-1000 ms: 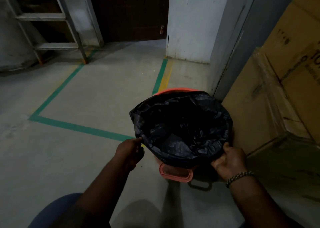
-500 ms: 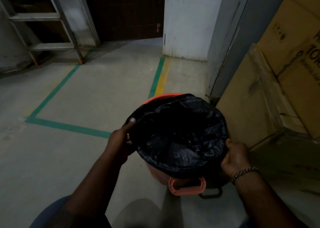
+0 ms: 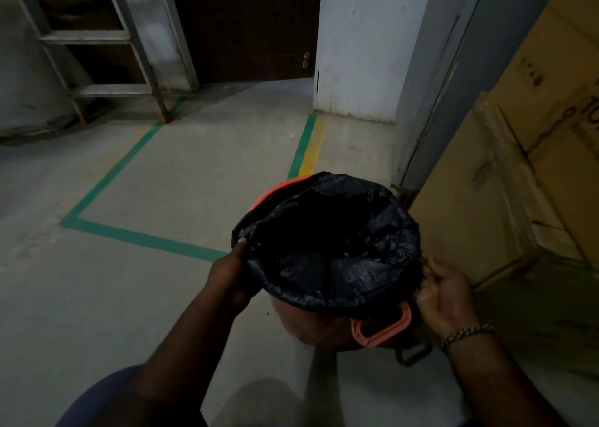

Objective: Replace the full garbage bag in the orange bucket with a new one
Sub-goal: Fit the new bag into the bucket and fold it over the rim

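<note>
Garbage bag (image 3: 340,264): black, seated in the orange bucket (image 3: 275,188) on the concrete floor (image 3: 146,297); its mouth is folded outward over the rim except at the far-left arc, where bare orange shows; the interior is too dark to tell what it holds.

Change over the last second: both hands have travelled from the near edge of the rim to its two sides; the bucket's handle (image 3: 357,332) has moved from near centre to near right, so either the bucket has turned or the viewpoint has shifted; which one cannot be told.

Meaning for the task, as a judgement: the rim fold is being worked round its circumference; the uncovered far-left arc is the section left to deal with; whether the fold is being seated or freed cannot be determined.

Left hand (image 3: 231,274): at the left side of the rim; thumb (image 3: 241,243) laid over the bag's edge, remaining fingers hidden below; a closed grip on the bag at the rim.

Right hand (image 3: 445,293): at the right side, palm turned back toward the person; fingers (image 3: 428,266) curled in, apparently pinching the bag's overhang.

Cardboard boxes (image 3: 518,167) stand just beside the bucket on the right; green floor tape (image 3: 139,237) lies to its left.
</note>
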`<state>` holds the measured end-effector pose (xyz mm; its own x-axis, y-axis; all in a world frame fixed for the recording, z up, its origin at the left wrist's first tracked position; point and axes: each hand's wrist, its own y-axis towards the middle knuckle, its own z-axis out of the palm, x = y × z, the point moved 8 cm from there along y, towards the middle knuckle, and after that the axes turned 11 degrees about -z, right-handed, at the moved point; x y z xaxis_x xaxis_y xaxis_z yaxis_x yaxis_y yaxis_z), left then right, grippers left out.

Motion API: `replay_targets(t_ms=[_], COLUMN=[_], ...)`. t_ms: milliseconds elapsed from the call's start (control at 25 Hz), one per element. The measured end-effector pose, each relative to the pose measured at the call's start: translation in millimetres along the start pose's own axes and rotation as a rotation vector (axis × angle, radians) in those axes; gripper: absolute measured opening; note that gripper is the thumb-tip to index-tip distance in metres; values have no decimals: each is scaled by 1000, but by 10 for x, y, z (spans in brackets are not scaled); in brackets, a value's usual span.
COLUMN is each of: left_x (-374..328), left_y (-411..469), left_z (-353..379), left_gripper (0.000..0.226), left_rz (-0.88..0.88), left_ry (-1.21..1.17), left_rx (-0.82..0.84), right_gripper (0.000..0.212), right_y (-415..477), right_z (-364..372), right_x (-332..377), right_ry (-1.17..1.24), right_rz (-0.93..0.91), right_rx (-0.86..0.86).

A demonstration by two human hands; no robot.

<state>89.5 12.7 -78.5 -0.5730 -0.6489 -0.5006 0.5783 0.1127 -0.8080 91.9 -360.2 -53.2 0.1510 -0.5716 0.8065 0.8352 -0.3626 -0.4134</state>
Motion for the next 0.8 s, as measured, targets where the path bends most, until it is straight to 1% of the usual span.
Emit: replay_targets(t_ms=[40, 120, 240, 320, 360, 400, 440, 480, 520, 560, 640, 720, 800], left_x=[10, 54, 151, 215, 244, 273, 303, 341, 381, 424, 516, 591, 607], left_y=[-2, -8, -26, -28, -36, -48, -69, -99, -140, -183, -253, -291, -290], left_z=[-2, 8, 80, 104, 125, 162, 211, 270, 337, 406, 514, 567, 553], left_gripper=[42, 39, 41, 42, 43, 43, 43, 43, 43, 42, 39, 39, 37], left_rz=[-8, -30, -62, -66, -68, -71, -74, -79, -87, -94, -105, -123, -132], left_ry=[-27, -86, -172, -245, -297, -349, -395, -430, -453, -465, -451, -415, -358], left_rx=[-7, -16, 42, 66, 83, 110, 141, 170, 198, 228, 272, 300, 294], right_gripper=[26, 24, 11, 7, 5, 3, 7, 10, 13, 16, 29, 36, 40], right_y=[-14, 10, 15, -90, -169, -229, -312, -399, -528, -617, -710, -704, -664], right_z=[22, -33, -209, -227, -181, -103, 23, 163, 326, 441, 580, 631, 643], right_x=[24, 29, 118, 222, 243, 209, 124, -30, -175, -292, -390, -385, -403], right_ry=[-33, -116, -309, -467, -530, -567, -546, -466, -349, -242, -51, 116, 183], right_rz=[-27, -93, -284, -412, -431, -415, -335, -207, -76, 10, 80, 119, 158], right_rx=[8, -53, -241, -337, -337, -283, -188, -69, 42, 116, 172, 169, 152])
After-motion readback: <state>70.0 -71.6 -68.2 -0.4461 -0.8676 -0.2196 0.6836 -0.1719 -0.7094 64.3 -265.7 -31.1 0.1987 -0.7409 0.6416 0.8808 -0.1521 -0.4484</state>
